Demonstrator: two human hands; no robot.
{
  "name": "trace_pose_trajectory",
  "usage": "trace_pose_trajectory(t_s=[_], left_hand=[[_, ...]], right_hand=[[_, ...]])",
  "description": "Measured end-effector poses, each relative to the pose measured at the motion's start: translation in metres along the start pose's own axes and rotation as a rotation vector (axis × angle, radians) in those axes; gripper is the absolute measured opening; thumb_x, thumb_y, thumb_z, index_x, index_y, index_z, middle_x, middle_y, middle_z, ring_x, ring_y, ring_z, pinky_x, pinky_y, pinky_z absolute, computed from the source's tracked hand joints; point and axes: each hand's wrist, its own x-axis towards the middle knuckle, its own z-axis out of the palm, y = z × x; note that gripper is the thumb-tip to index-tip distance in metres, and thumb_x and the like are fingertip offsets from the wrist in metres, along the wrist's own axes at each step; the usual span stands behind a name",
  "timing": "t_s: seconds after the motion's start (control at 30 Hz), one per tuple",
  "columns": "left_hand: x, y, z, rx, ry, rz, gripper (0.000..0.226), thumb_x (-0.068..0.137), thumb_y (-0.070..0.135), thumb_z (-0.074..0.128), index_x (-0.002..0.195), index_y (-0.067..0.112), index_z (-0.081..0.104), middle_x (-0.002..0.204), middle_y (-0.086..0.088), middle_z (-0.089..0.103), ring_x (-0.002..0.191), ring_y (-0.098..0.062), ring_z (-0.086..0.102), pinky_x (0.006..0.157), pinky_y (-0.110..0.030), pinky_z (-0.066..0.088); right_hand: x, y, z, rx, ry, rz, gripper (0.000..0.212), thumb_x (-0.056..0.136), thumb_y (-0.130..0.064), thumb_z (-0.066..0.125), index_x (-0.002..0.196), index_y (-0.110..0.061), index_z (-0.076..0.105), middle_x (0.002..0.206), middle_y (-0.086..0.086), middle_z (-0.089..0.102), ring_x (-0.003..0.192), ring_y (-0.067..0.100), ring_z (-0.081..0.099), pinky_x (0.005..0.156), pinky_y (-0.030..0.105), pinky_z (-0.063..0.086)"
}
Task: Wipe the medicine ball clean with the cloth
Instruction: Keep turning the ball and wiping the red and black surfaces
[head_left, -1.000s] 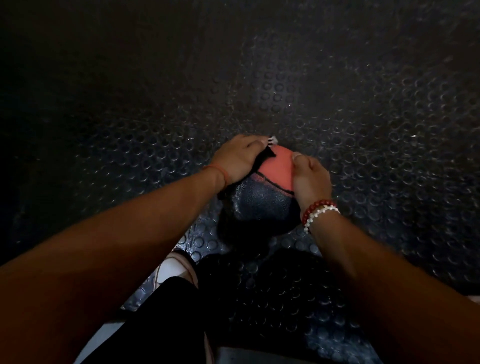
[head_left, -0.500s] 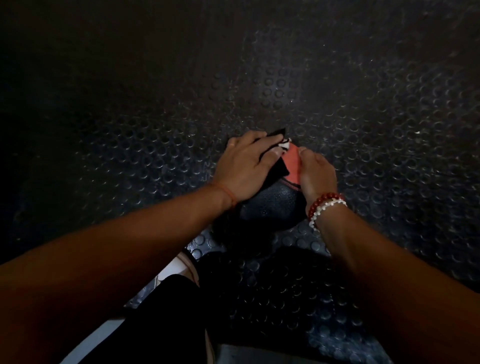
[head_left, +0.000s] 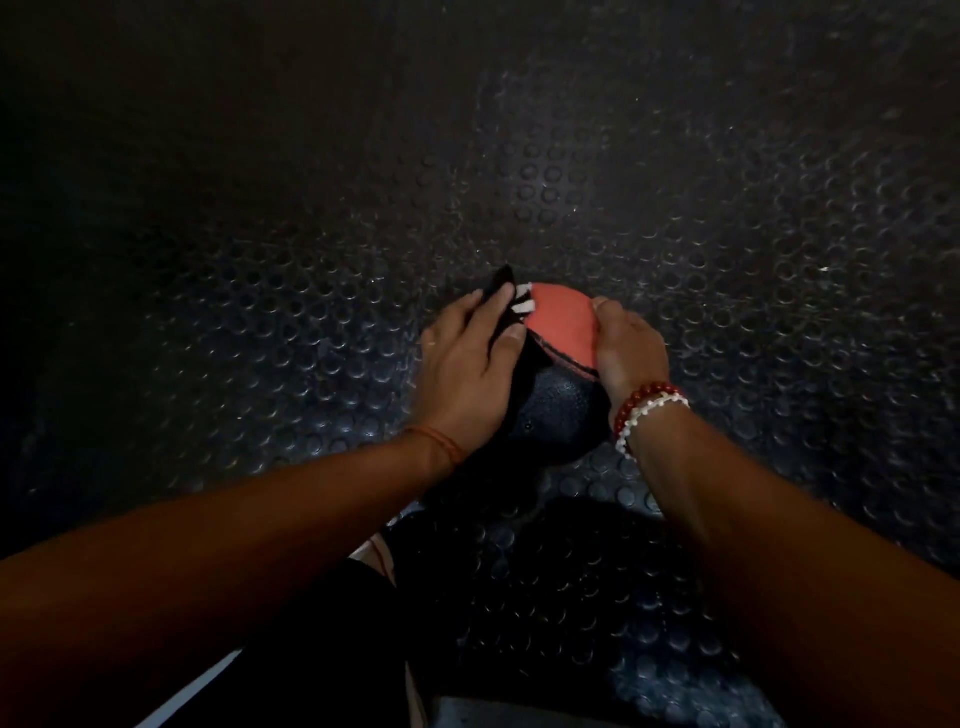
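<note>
The ball (head_left: 556, 410) sits on the floor (head_left: 311, 260), a dark rubber mat covered in round studs, just right of centre and between the two hands. It is round, so it has no long axis. Its red panel faces up and away on the far side, and its black part faces the near side. The seam between them runs diagonally from far left to near right. A small valve dot shows low on the black part.

The left hand (head_left: 467, 374) lies palm down on the ball's left side, its fingers fairly straight, and presses the cloth (head_left: 524, 374) against the ball. The cloth is black with white stripes at its far end. Its long axis runs near to far along the left curve of the ball, and a dark tip sticks out past the fingertips on the far side. I cannot tell whether any finger pinches it.

The right hand (head_left: 626, 348) cups the ball's right side, with the thumb laid along the edge of the red panel and the other fingers wrapped out of sight.

The right wrist wears red and white bead bracelets (head_left: 649, 413), and the left wrist a thin orange thread (head_left: 441, 447). At the near edge are a black trouser leg (head_left: 311, 649) and a sliver of light shoe (head_left: 371, 551).
</note>
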Motion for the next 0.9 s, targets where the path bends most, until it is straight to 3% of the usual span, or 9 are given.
trace_pose_trajectory(t_s=[0.13, 0.2, 0.27, 0.33, 0.4, 0.57, 0.67, 0.73, 0.9], left_hand=[[0.030, 0.010, -0.002, 0.188, -0.093, 0.298, 0.051, 0.094, 0.051, 0.034, 0.133, 0.030, 0.060, 0.138, -0.002, 0.054, 0.127, -0.022, 0.046, 0.106, -0.022, 0.024], [0.050, 0.002, 0.001, 0.114, -0.175, 0.203, 0.049, 0.094, 0.052, 0.035, 0.130, 0.032, 0.062, 0.132, 0.001, 0.057, 0.125, -0.020, 0.049, 0.106, -0.023, 0.028], [0.068, -0.014, 0.003, -0.052, -0.241, -0.037, 0.050, 0.092, 0.052, 0.037, 0.128, 0.030, 0.065, 0.128, -0.001, 0.061, 0.123, -0.020, 0.053, 0.108, -0.031, 0.035], [0.069, -0.021, -0.001, -0.185, -0.229, -0.244, 0.056, 0.089, 0.053, 0.034, 0.127, 0.026, 0.065, 0.129, -0.005, 0.063, 0.123, -0.021, 0.054, 0.108, -0.032, 0.037], [0.048, -0.019, 0.000, -0.197, -0.158, -0.297, 0.049, 0.099, 0.045, 0.033, 0.136, 0.024, 0.058, 0.138, -0.005, 0.057, 0.130, -0.020, 0.047, 0.109, -0.026, 0.031], [-0.009, -0.007, -0.001, -0.057, 0.012, -0.001, 0.052, 0.095, 0.048, 0.035, 0.144, 0.032, 0.046, 0.148, -0.002, 0.042, 0.135, -0.021, 0.037, 0.114, -0.032, 0.026], [0.013, -0.003, -0.005, 0.171, -0.057, 0.286, 0.050, 0.096, 0.049, 0.036, 0.139, 0.029, 0.054, 0.145, -0.007, 0.049, 0.133, -0.026, 0.042, 0.113, -0.033, 0.026], [0.034, 0.003, -0.007, 0.198, -0.147, 0.327, 0.050, 0.095, 0.051, 0.036, 0.135, 0.031, 0.057, 0.140, -0.004, 0.054, 0.129, -0.023, 0.046, 0.109, -0.029, 0.028], [0.068, -0.007, -0.004, -0.103, -0.248, -0.085, 0.045, 0.092, 0.047, 0.043, 0.125, 0.027, 0.066, 0.127, -0.002, 0.063, 0.120, -0.018, 0.055, 0.106, -0.028, 0.037]], right_hand=[[-0.003, 0.002, 0.004, 0.011, 0.008, -0.016, 0.058, 0.072, -0.060, 0.042, 0.103, -0.018, 0.068, 0.110, 0.005, 0.066, 0.101, 0.025, 0.061, 0.097, 0.044, 0.047], [-0.001, 0.001, 0.003, -0.008, 0.008, -0.021, 0.052, 0.080, -0.057, 0.043, 0.102, -0.017, 0.067, 0.108, 0.003, 0.064, 0.099, 0.023, 0.058, 0.093, 0.038, 0.044], [0.004, 0.003, 0.001, -0.025, 0.005, -0.027, 0.046, 0.090, -0.051, 0.043, 0.106, -0.015, 0.065, 0.106, 0.001, 0.059, 0.097, 0.020, 0.053, 0.086, 0.031, 0.037], [0.008, 0.005, 0.000, -0.029, -0.003, -0.036, 0.045, 0.094, -0.048, 0.042, 0.112, -0.013, 0.064, 0.106, 0.000, 0.055, 0.097, 0.018, 0.049, 0.085, 0.028, 0.032], [0.009, 0.006, 0.000, -0.038, -0.003, -0.039, 0.045, 0.095, -0.047, 0.041, 0.113, -0.012, 0.064, 0.105, -0.001, 0.054, 0.097, 0.017, 0.047, 0.084, 0.027, 0.031], [0.011, 0.001, -0.001, -0.060, -0.009, -0.025, 0.049, 0.093, -0.048, 0.040, 0.112, -0.012, 0.067, 0.111, 0.002, 0.060, 0.100, 0.020, 0.054, 0.089, 0.031, 0.038], [0.008, 0.004, 0.002, -0.073, -0.009, -0.049, 0.049, 0.089, -0.051, 0.041, 0.106, -0.014, 0.068, 0.108, 0.002, 0.064, 0.096, 0.020, 0.057, 0.086, 0.032, 0.042], [0.003, 0.006, 0.005, -0.032, 0.011, -0.037, 0.050, 0.083, -0.055, 0.043, 0.101, -0.016, 0.068, 0.105, 0.004, 0.066, 0.095, 0.023, 0.060, 0.090, 0.039, 0.048], [0.003, 0.006, 0.005, -0.004, 0.030, -0.017, 0.038, 0.088, -0.051, 0.047, 0.097, -0.018, 0.063, 0.106, 0.003, 0.062, 0.099, 0.024, 0.057, 0.094, 0.038, 0.044]])
